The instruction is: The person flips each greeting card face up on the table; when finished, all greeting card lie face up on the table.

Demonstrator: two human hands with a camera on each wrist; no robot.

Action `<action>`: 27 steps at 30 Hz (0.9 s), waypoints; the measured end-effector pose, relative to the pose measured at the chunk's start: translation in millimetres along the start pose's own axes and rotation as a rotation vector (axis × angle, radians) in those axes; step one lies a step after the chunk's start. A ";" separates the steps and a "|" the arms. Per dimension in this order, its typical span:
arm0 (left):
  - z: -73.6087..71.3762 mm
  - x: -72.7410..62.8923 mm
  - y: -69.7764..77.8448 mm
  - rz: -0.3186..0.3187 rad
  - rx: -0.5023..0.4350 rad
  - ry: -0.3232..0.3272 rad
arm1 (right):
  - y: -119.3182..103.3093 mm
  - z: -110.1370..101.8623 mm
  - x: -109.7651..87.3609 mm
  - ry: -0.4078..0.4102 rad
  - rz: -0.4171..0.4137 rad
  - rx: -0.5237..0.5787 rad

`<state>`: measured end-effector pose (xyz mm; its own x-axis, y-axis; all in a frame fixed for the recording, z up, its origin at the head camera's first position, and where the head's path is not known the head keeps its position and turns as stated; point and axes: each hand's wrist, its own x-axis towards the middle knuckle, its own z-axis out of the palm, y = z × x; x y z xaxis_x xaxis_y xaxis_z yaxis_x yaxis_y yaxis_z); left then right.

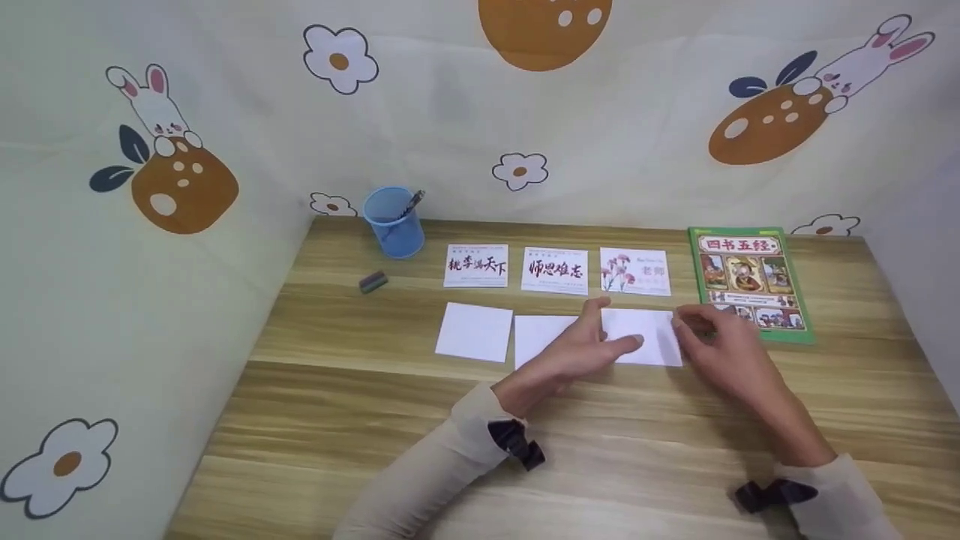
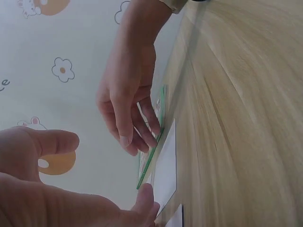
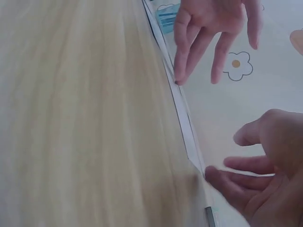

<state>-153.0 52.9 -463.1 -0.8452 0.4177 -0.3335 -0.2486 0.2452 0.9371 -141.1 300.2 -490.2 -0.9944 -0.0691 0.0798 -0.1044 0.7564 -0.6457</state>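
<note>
One white card (image 1: 655,330), which I judge light, thin and easily creased, is best taken by opposite edges. Its upper face is blank; it lies flat, just nearer me than the flower-printed card (image 1: 634,271). My left hand (image 1: 579,349) and right hand (image 1: 724,349) flank it, apart, fingers relaxed, gripping nothing.

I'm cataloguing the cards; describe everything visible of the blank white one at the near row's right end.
The blank white rectangular card, apparently paper, lies flat on the brown wooden table, just in front of the pink-flowered white card. The left hand has its thumb over it; the right hand is at its right edge. Contact is unclear.
</note>
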 end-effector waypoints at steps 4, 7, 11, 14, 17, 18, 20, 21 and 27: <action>1.7 -0.7 0.0 -0.010 0.011 -0.001 | -0.4 1.6 1.2 -0.086 0.034 0.005; 1.2 0.3 0.1 -0.008 0.011 0.013 | 0.8 2.2 2.0 -0.103 0.036 0.007; -0.4 1.7 0.1 0.008 -0.005 0.013 | 3.0 0.5 1.2 -0.101 0.018 0.000; -1.2 2.6 -0.5 0.028 -0.040 0.016 | 4.3 -0.9 1.1 -0.093 0.002 -0.003; -1.4 4.0 -1.3 0.076 -0.095 0.049 | 4.9 -1.7 1.5 -0.079 -0.013 -0.007; -1.3 4.8 -1.9 0.105 -0.118 0.061 | 4.9 -1.7 1.5 -0.079 -0.014 -0.006; -0.9 6.2 -3.3 0.183 -0.145 0.086 | 4.1 -1.3 1.7 -0.085 -0.017 0.002; -0.6 7.5 -4.4 0.220 -0.154 0.091 | 3.3 -0.8 1.7 -0.091 -0.020 0.012; 2.0 18.2 -12.0 0.373 -0.152 0.015 | -8.9 3.5 0.6 -0.131 -0.059 0.166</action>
<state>-164.4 59.3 -480.6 -0.8972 0.4405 0.0327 0.0099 -0.0539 0.9985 -140.8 291.2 -487.0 -0.9790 -0.2019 0.0286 -0.1525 0.6319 -0.7599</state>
